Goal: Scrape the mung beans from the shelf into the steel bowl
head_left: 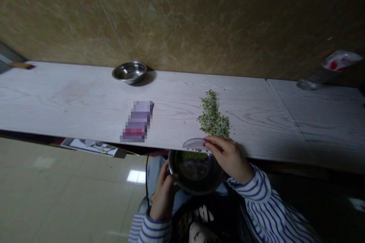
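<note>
Concurrently Applied Grips

The left hand's (164,193) fingers were closed on the rim of the large bowl (196,171). The right hand's (232,155) fingers pinched a clear piece (194,143) at the table (85,102) edge, above the bowl. Green grains (194,156) lay in the bowl, below the right fingers; scattered grains (212,117) lay just beyond them. Farther off, a small bowl (129,72) stood ahead of the left fingers.

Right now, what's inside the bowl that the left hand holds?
Small green grains lie towards the far side of the bowl. The tabletop and right hand hide part of that side; anything there cannot be seen.
</note>
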Motion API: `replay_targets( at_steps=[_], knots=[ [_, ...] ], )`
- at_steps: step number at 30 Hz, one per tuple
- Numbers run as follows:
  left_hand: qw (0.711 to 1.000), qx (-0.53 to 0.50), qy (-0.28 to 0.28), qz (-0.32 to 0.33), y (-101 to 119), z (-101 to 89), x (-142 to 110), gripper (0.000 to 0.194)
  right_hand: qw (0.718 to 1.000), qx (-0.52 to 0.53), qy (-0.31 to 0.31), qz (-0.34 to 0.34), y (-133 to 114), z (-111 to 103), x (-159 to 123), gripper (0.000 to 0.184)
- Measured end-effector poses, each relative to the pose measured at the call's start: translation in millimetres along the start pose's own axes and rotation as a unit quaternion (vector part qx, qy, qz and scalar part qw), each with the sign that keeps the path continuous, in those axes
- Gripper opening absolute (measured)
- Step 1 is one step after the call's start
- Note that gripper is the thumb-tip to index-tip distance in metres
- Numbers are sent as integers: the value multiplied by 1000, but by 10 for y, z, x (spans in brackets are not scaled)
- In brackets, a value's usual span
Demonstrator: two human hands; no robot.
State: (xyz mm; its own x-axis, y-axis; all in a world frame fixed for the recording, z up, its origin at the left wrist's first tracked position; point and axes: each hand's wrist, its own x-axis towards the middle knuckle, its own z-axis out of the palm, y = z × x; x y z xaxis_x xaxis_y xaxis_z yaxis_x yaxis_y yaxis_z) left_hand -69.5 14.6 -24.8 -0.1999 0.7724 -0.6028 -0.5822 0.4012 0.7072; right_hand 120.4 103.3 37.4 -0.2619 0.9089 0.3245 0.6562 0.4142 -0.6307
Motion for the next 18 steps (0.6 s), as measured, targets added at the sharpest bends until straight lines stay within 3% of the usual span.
replay_targets(
  at_steps=[12, 18],
  knots=[
    [1000, 0, 1, -10, -17, 69, -18, 63, 1000, -5, -1, -1, -38, -57, -93, 19],
    [999, 30, 14, -27, -12, 85, -43, 64, 999, 8, 17, 45, 27, -108, -197, 18]
  ],
)
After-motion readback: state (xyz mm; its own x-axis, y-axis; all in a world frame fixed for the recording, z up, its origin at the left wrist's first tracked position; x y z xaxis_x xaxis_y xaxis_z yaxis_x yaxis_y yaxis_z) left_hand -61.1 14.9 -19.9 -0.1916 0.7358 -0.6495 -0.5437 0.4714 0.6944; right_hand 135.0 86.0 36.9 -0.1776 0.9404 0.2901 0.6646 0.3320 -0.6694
